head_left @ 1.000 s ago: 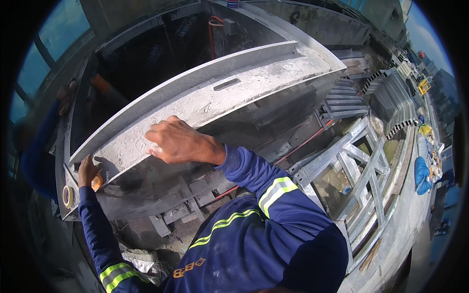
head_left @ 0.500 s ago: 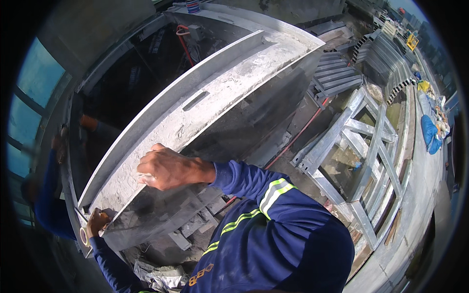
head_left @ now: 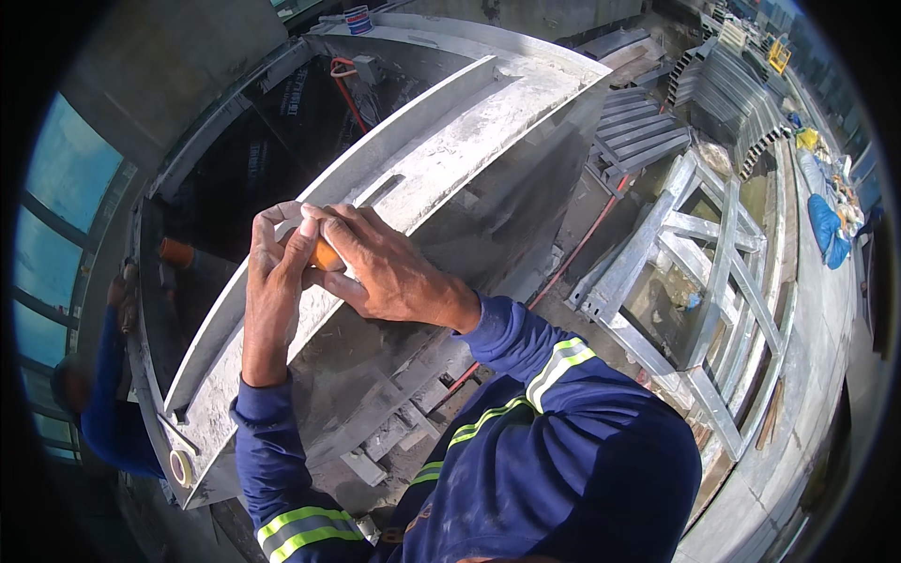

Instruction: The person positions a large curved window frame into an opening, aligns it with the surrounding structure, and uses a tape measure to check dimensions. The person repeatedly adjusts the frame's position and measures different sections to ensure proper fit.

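My left hand (head_left: 272,286) and my right hand (head_left: 394,272) meet above the long, curved, grey-white ledge (head_left: 436,174). Closed fingers of both hands wrap a small orange object (head_left: 326,255); most of it is hidden, so its kind does not show. Whitish powder or paste marks my fingertips. Beneath the hands, the ledge carries a rough whitish coat, an upright lip along its far side and a narrow slot (head_left: 383,188). A roll of tape (head_left: 180,467) sits at the ledge's near left end, beside a thin strip.
Beyond the lip lies a dark recess with a red hose (head_left: 352,98) and an orange-capped pipe (head_left: 175,251). Another person in blue (head_left: 108,413) is at the far left. A metal frame (head_left: 713,272) and stacked metal channels (head_left: 727,89) stand right. A can (head_left: 358,19) sits at the back.
My left hand has risen from the ledge's near left end to meet my right hand. My right hand has shifted slightly up and right, and the orange object now shows between them.
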Demonstrator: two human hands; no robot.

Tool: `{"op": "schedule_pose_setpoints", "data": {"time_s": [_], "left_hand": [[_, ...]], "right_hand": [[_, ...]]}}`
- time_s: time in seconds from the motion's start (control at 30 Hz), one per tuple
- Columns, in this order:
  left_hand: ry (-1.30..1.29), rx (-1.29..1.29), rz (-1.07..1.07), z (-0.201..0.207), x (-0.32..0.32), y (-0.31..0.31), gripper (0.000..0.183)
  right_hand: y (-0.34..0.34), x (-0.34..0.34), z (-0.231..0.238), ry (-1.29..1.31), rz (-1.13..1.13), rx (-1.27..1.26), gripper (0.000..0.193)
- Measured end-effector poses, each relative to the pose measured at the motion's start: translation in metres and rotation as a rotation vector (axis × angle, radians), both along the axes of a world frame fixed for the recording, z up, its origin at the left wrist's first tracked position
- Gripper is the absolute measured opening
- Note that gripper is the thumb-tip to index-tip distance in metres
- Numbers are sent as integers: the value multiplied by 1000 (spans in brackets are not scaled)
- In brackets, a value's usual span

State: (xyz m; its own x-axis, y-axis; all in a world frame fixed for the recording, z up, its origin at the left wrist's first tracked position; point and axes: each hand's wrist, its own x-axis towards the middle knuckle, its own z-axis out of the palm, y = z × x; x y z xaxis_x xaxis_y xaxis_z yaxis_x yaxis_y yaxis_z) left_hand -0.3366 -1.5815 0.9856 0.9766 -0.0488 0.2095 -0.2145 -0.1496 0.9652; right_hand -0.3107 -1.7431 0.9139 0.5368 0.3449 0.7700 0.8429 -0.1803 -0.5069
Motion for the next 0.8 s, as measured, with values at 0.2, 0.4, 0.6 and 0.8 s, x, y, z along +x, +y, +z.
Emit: {"op": "schedule_pose_setpoints", "data": {"time_s": [0.2,0.4,0.6,0.8], "left_hand": [[188,166,-317,6,74,-97,49],[329,-436,-351,-6,152,-207,34],[180,-303,-292,-42,200,-306,27],[263,301,-413,-16,254,-319,45]], "right_hand": [[-140,57,-8,-70,-86,-197,75],[-233,113,-13,241,185,501,81],[-273,158,-42,527,67,792,61],[-351,184,-35,356,-95,260,58]]}}
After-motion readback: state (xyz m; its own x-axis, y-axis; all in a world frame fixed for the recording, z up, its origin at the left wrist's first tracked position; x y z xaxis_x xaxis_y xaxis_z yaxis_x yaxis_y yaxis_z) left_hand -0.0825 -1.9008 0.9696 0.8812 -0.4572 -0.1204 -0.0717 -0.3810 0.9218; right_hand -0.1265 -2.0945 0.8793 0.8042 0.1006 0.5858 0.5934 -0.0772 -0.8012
